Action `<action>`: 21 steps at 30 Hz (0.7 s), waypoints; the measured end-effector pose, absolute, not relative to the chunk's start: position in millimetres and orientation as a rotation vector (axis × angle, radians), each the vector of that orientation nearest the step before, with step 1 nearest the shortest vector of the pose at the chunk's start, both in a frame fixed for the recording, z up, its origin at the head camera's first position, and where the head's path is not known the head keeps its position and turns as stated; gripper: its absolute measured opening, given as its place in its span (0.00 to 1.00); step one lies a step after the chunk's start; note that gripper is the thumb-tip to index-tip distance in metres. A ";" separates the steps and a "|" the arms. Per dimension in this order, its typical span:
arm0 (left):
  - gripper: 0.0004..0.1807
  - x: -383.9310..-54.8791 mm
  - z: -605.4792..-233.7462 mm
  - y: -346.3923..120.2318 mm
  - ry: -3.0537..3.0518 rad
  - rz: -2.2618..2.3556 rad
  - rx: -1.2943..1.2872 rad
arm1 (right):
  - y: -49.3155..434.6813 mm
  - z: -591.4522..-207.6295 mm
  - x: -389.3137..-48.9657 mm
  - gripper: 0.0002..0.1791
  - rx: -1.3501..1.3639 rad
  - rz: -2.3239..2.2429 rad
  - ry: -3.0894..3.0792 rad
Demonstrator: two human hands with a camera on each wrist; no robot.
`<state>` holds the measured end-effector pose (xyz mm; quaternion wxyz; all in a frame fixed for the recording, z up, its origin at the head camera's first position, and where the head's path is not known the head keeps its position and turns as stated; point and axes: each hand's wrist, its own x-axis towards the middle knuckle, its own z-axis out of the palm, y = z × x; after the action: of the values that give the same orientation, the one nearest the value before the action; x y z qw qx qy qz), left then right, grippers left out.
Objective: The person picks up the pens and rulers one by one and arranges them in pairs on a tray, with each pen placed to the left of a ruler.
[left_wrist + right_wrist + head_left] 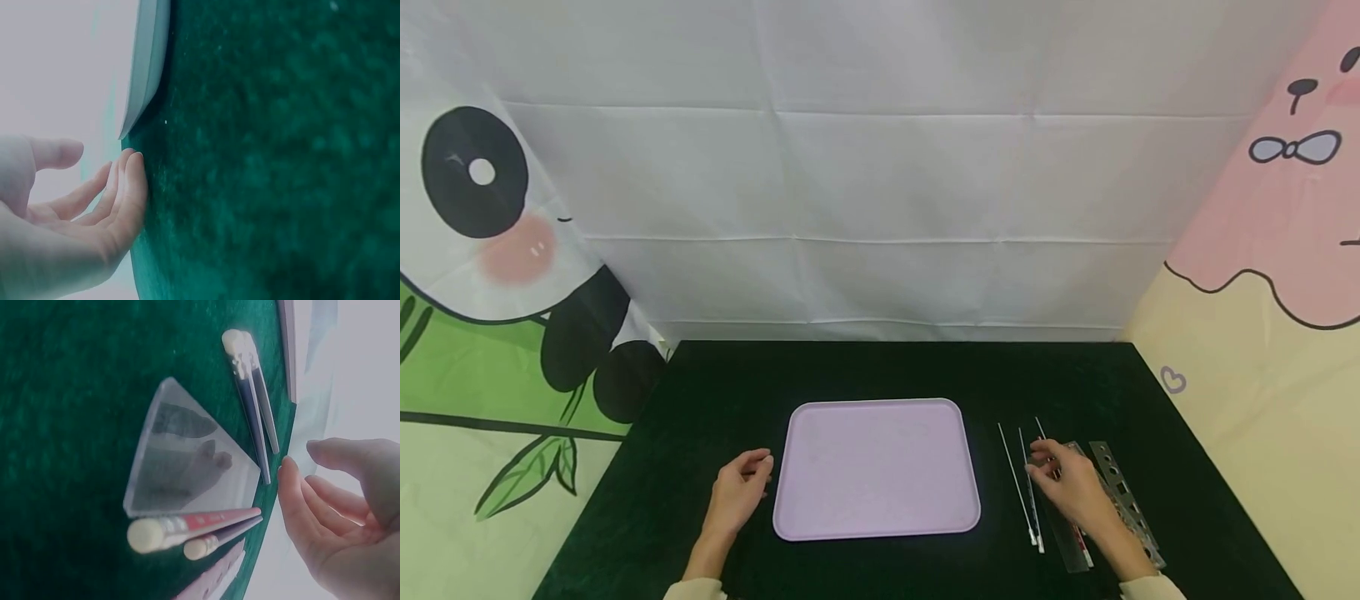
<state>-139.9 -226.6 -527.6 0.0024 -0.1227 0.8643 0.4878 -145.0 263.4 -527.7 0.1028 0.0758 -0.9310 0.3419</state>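
In the head view my left hand (739, 493) hovers just off the left edge of a lilac tray (876, 471), fingers loosely bent and holding nothing. The left wrist view shows its thumb apart from the fingers (128, 194), near the tray's rim (147, 62). My right hand (1071, 487) is over a group of stationery right of the tray, its thumb and fingers apart with nothing between them. Under and around it lie two slim dark pencils (248, 406) with white erasers, a clear ruler (181, 456), a red pencil (212, 520) and another dark pencil (215, 540).
A clear stencil ruler (1123, 496) with cut-out holes lies to the right, partly behind the right hand. Everything rests on a dark green cloth-covered table (880, 371). A white curtain (880, 183) hangs behind it, with cartoon-printed cloths (1262, 400) at the sides.
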 end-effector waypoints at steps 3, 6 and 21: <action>0.22 -139.6 -529.0 -224.5 2.692 1.548 -0.391 | 259.8 -528.9 -145.2 0.17 0.203 1.013 -2.774; 0.21 -139.6 -529.7 -221.5 2.666 1.566 -0.414 | 257.0 -529.0 -144.4 0.16 0.189 1.045 -2.800; 0.20 -138.3 -530.8 -215.6 2.609 1.630 -0.433 | 243.7 -531.1 -143.2 0.17 0.137 1.125 -2.862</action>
<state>-138.3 -215.6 -530.8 0.0177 -0.1394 0.8397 0.5245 -143.2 243.7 -531.1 0.0316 0.0446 -0.9294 0.3651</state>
